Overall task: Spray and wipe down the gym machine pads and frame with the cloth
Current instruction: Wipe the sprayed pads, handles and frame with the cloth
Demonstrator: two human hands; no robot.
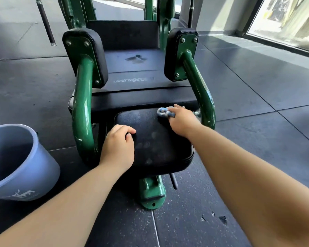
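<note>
While my right hand (181, 120) grips the bunched grey-blue cloth (165, 112) down on the far right corner of the black seat pad (155, 141), my left hand (118, 147) has its fingers curled over the pad's left edge, clamping it. The cloth sits right at the pad's back edge, touching the wider black bench pad (143, 102) beyond. It's tight on both sides. The right green frame tube (202, 97) is just beside my right hand, and the left frame tube (82, 113) is just beside my left. The pad's front edge and right edge are free, with open dark floor (257, 104) to the right. Dull smudges show mid-pad. A blue bucket (48, 166) sits on the floor at left, apart from the left tube. A green base foot (152, 195) sits under the pad's front edge.
</note>
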